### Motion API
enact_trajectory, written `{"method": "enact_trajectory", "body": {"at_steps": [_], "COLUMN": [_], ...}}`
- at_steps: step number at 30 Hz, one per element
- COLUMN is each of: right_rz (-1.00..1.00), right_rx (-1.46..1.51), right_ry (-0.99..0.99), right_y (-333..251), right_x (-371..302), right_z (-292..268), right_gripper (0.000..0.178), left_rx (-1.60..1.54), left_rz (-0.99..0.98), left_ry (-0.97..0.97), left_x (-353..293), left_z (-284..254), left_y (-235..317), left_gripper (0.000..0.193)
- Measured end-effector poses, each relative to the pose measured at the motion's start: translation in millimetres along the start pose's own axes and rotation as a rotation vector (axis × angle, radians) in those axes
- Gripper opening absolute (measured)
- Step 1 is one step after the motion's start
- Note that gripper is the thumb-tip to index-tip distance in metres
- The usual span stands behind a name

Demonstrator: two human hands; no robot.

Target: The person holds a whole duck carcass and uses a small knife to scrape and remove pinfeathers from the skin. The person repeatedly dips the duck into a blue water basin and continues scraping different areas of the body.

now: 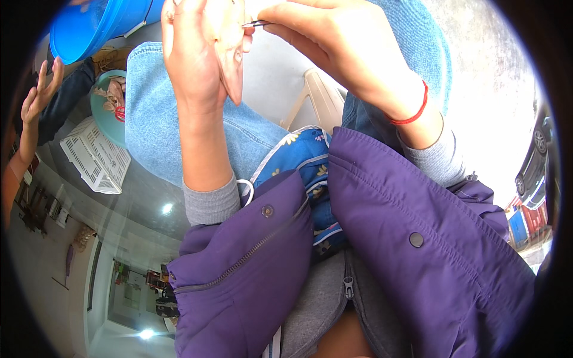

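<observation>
At the top of the view my left hand is closed round a pale piece of poultry that looks like a wing. Its pointed end hangs down beside my palm, and the upper part runs out of the picture. My right hand comes from the right and pinches a thin dark metal tool, which looks like tweezers. The tip of the tweezers touches or almost touches the poultry by my left fingertips. Most of the tool is hidden in my fingers.
A blue bucket stands at upper left, near another person's raised hand. A green basin holds poultry pieces and something with a red handle. Beside it is a white slotted plastic basket. A beige plastic stool shows between my knees.
</observation>
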State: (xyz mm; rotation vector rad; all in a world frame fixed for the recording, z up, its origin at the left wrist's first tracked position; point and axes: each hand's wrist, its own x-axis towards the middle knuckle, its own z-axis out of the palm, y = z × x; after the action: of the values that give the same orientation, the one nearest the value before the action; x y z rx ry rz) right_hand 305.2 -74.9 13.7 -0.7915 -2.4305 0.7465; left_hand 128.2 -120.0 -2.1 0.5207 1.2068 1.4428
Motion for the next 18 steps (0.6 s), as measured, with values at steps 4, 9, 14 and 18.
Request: {"method": "enact_trajectory", "body": {"at_steps": [4,9,14,18], "right_rz": [-0.015,0.012,0.001,0.013], "right_rx": [0.019,-0.043,-0.024,-0.01], "right_ry": [0.04,0.033,0.017,0.011], "right_y": [1.6,-0.2,-2.6,-2.2], "right_x": [1.1,-1.0,0.3,-0.1], "right_z": [4.8,0.4,-0.5,2.4], "right_gripper": [0.008,0.006,0.003,0.004], "left_rx": [0.002,0.001,0.009,0.05], "left_rz": [0.007,-0.026,-0.002,0.02], "left_ry": [-0.001,0.064,-0.001,-0.013], "left_x": [-1.8,-2.2,-1.0,0.4], "left_z": [3.0,4.3,-0.9,-3.0], "left_y": [0.0,-0.2,0.2,-0.9], "left_gripper": [0.039,0.04,0.041,0.041]}}
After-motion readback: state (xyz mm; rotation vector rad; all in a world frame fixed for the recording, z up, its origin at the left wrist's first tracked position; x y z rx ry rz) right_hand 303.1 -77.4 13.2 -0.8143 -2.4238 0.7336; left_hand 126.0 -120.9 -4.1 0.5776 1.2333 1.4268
